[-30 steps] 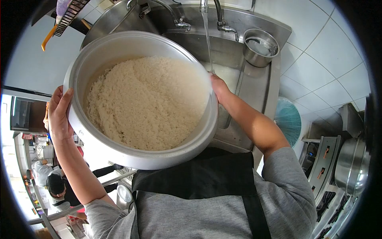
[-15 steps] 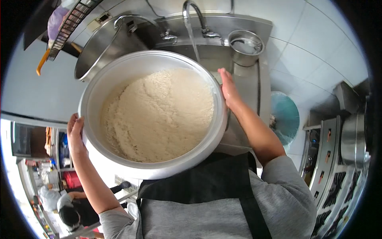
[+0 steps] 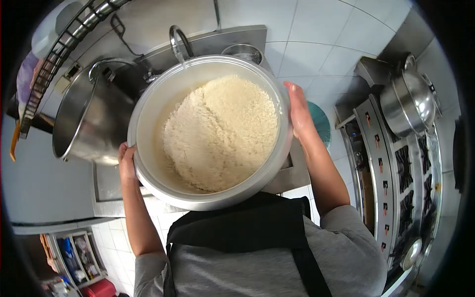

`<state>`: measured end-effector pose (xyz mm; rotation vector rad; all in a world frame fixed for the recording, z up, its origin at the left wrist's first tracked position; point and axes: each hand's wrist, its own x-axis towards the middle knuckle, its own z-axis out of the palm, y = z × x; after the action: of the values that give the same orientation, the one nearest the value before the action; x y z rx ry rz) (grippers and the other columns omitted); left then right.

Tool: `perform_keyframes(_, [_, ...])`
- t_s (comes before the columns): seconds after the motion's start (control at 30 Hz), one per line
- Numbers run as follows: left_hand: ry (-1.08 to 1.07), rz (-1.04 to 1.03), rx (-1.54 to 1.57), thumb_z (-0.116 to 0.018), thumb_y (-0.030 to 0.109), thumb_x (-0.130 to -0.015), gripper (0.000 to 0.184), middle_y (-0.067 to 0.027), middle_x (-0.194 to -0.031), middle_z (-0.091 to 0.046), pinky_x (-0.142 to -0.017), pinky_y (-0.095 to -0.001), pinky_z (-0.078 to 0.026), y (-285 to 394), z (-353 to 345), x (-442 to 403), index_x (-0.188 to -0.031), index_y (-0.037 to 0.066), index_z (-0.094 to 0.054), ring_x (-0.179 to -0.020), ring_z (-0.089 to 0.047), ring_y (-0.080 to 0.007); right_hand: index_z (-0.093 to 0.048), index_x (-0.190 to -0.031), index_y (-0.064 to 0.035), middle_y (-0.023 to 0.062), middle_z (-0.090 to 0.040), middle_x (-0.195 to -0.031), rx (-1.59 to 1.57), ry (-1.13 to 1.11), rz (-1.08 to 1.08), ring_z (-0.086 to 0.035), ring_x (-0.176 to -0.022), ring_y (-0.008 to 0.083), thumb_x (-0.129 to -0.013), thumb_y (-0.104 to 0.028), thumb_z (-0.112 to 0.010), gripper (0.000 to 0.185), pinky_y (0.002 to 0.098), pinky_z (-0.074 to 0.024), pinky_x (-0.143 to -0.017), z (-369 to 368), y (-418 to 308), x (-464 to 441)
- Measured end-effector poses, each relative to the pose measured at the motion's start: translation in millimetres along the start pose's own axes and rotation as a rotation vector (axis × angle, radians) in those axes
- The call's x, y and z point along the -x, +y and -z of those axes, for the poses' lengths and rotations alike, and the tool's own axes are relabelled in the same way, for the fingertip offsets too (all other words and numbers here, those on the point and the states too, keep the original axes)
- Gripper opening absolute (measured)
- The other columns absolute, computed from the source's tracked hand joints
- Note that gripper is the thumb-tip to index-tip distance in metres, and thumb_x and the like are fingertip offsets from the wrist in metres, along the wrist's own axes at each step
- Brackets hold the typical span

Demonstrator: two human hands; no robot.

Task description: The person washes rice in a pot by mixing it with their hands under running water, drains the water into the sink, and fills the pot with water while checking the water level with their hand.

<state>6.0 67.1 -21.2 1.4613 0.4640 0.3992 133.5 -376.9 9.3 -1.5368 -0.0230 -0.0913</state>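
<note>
A large round aluminium pot (image 3: 213, 202) is held up in front of my black apron, over the sink area. Inside it lies a big mound of white rice (image 3: 222, 133), with cloudy water along the left side. My left hand (image 3: 127, 162) grips the pot's left rim, thumb on top and the other fingers hidden beneath. Against the right wall presses my right hand (image 3: 299, 110), fingers stretched upward along the side. The curved faucet (image 3: 179, 42) stands just beyond the far rim, with a stream of water falling from it toward the pot.
A tall steel stockpot (image 3: 94, 121) stands to the left. Behind the pot's far rim is a smaller steel container (image 3: 243, 51). On the right are a teal bin (image 3: 319, 126), a stove (image 3: 391, 183) with several burners, and a large steel pot (image 3: 408, 101). A wire rack (image 3: 64, 42) hangs upper left.
My view has turned to the right, showing more of the stove. The pot now hides most of the sink basin and part of the small container. Both hands keep their hold.
</note>
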Motion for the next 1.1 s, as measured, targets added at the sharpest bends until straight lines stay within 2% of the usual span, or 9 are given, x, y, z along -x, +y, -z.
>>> perform_keyframes(0.1, [0.001,-0.012,0.031,-0.058,0.013,-0.079,0.016,-0.0045,-0.082,-0.058,-0.069,-0.0252,-0.041,-14,-7,-8,-0.091,0.004,-0.054,-0.076,-0.053,-0.0129,-0.042,-0.125,-0.0039,0.0150,-0.050,-0.118,-0.016,0.114,-0.006,-0.047,-0.109,0.0236,-0.090,-0.050,-0.044,0.058,0.0342,-0.0356,-0.095,-1,-10,4])
perform_keyframes(0.27, [-0.003,-0.071,-0.011,-0.059,0.015,-0.082,0.022,-0.0054,-0.093,-0.059,-0.078,-0.0278,-0.042,-29,-23,-22,-0.099,0.003,-0.053,-0.086,-0.054,-0.0143,-0.034,-0.130,-0.0040,0.0283,-0.050,-0.119,0.472,0.159,0.020,-0.047,-0.113,0.0401,-0.086,-0.050,-0.049,0.066,0.0401,-0.0369,-0.095,15,16,10])
perform_keyframes(0.4, [-0.112,-0.049,-0.112,-0.058,0.017,-0.084,0.031,-0.0092,-0.103,-0.057,-0.082,-0.0292,-0.041,-36,-17,-26,-0.107,0.000,-0.048,-0.092,-0.053,-0.0171,-0.024,-0.141,-0.0153,0.0254,-0.027,-0.139,1.186,0.172,0.117,-0.027,-0.130,0.0386,-0.081,-0.050,-0.056,0.077,0.0515,-0.0257,-0.102,-1,-17,32])
perform_keyframes(0.6, [-0.174,0.003,-0.130,-0.058,0.022,-0.084,0.046,-0.0133,-0.114,-0.051,-0.089,-0.0327,-0.039,-27,-21,-20,-0.120,-0.001,-0.040,-0.101,-0.049,-0.0213,-0.049,-0.126,-0.0153,0.0175,-0.041,-0.130,1.118,-0.197,0.430,-0.036,-0.124,0.0363,-0.078,-0.045,-0.061,0.058,0.0496,-0.0323,-0.097,-72,-53,-27])
perform_keyframes(0.77, [-0.065,0.001,-0.233,-0.058,0.024,-0.085,0.052,-0.0153,-0.121,-0.047,-0.096,-0.0350,-0.033,-29,-18,-24,-0.127,0.002,-0.037,-0.110,-0.045,-0.0236,-0.061,-0.106,-0.0143,0.0121,-0.055,-0.107,0.935,-0.041,0.568,-0.047,-0.109,0.0340,-0.076,-0.036,-0.064,0.037,0.0433,-0.0420,-0.087,-105,18,-74])
perform_keyframes(0.8, [-0.042,-0.134,-0.306,-0.059,0.023,-0.084,0.053,-0.0157,-0.124,-0.044,-0.097,-0.0357,-0.032,-27,-18,-24,-0.128,0.003,-0.037,-0.112,-0.043,-0.0243,-0.064,-0.101,-0.0148,0.0116,-0.058,-0.103,1.018,-0.208,0.474,-0.049,-0.107,0.0314,-0.077,-0.035,-0.062,0.031,0.0454,-0.0418,-0.086,-99,21,-80])
perform_keyframes(0.97, [0.021,-0.764,-1.052,-0.063,0.015,-0.081,0.056,-0.0178,-0.138,-0.029,-0.102,-0.0395,-0.027,31,-51,6,-0.131,0.006,-0.040,-0.125,-0.033,-0.0274,-0.064,-0.096,-0.0161,0.0097,-0.062,-0.095,0.860,-0.161,0.351,-0.057,-0.096,0.0288,-0.078,-0.031,-0.062,0.024,0.0424,-0.0454,-0.080,-90,39,-88])
perform_keyframes(1.0, [0.036,-0.907,-1.080,-0.062,0.010,-0.079,0.050,-0.0190,-0.132,-0.038,-0.100,-0.0377,-0.030,34,-55,0,-0.125,0.005,-0.047,-0.121,-0.039,-0.0277,-0.063,-0.098,-0.0162,0.0103,-0.062,-0.095,0.864,-0.175,0.319,-0.057,-0.095,0.0290,-0.079,-0.031,-0.062,0.024,0.0421,-0.0457,-0.080,-90,41,-87])
perform_keyframes(1.1, [-0.196,-0.796,-0.773,-0.060,0.006,-0.079,0.040,-0.0167,-0.116,-0.055,-0.092,-0.0343,-0.039,44,-75,-13,-0.118,0.004,-0.053,-0.108,-0.053,-0.0242,-0.063,-0.097,-0.0174,0.0116,-0.063,-0.098,0.808,-0.115,0.351,-0.057,-0.096,0.0307,-0.079,-0.033,-0.062,0.024,0.0432,-0.0453,-0.081,-90,59,-94])
